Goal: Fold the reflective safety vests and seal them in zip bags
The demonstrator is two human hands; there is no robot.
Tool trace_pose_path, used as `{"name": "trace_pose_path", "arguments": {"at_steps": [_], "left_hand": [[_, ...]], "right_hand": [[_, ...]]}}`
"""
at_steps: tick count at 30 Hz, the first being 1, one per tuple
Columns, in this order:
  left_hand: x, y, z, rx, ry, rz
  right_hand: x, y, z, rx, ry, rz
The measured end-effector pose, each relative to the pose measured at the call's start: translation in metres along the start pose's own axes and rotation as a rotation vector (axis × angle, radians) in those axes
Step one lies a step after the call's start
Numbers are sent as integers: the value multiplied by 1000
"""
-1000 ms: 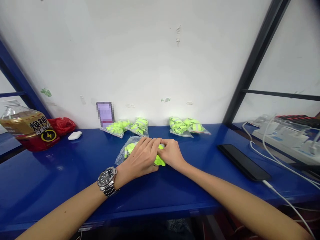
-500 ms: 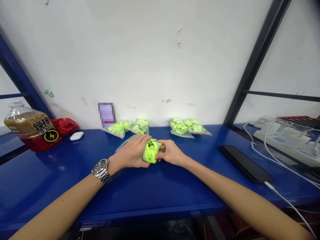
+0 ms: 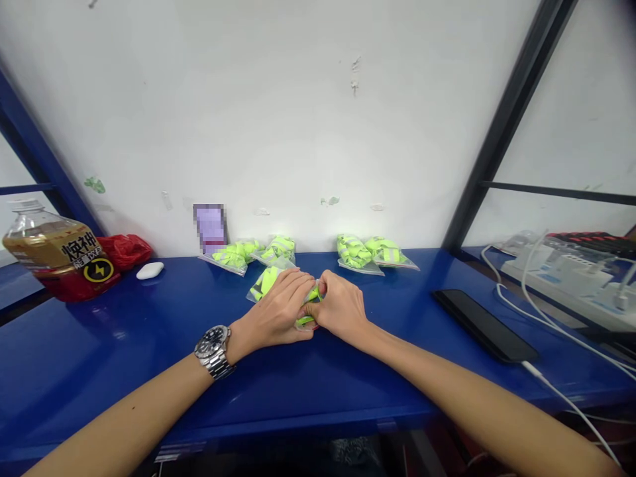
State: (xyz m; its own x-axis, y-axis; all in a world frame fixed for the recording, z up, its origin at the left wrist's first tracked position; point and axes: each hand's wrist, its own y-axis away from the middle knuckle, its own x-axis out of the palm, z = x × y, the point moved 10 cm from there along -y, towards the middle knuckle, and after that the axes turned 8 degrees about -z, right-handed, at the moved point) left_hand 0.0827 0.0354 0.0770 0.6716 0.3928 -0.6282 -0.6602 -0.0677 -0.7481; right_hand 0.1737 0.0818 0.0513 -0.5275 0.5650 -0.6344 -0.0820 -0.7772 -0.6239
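Bag [image 3: 266,281] long-axis crosswise, mouth [image 3: 312,325] rightward

Metal-link wristwatch [image 3: 214,350], left wrist: silver case and bracelet, black dial, dark bezel; forearms sleeveless, hands ungloved.

A drink bottle [image 3: 59,255] is seen at the far left, with a red plastic bag [image 3: 125,250] beside it and a white case [image 3: 150,270] placed nearby. At the right, a black phone [image 3: 484,324] is shown lying flat, joined to a white cable [image 3: 566,395]; power strips [image 3: 571,275] are located beyond.
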Motion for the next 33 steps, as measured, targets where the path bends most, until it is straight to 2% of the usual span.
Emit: {"name": "trace_pose_path", "arguments": {"at_steps": [2,4,6,8,9,11,12,14,18,24,29,33], "left_hand": [[-5,1,7,-18,10,-11],[-7,2,11,-26,41,7],[-5,5,10,-9,86,56],[-3,6,7,16,118,88],[-3,7,6,24,125,95],[-3,8,6,26,127,92],[-4,8,6,27,124,82],[-6,8,4,44,126,65],[-9,6,-5,85,133,38],[-14,-3,-21,91,113,-40],[-13,-6,-28,90,87,-60],[-5,-8,-22,54,54,28]], "right_hand": [[-10,-3,11,-98,-110,-66],[-16,-8,17,-179,-249,-41],[-13,-12,19,-227,-422,131],[1,-7,22,-262,-620,454],[5,-5,20,-241,-702,575],[12,-1,13,-184,-788,710],[14,-1,10,-166,-795,725],[18,-1,9,-190,-748,684],[19,-1,18,-259,-559,467],[18,-2,7,-72,-249,220],[18,2,4,-38,-47,184],[16,-4,-1,-29,-9,151]]}}
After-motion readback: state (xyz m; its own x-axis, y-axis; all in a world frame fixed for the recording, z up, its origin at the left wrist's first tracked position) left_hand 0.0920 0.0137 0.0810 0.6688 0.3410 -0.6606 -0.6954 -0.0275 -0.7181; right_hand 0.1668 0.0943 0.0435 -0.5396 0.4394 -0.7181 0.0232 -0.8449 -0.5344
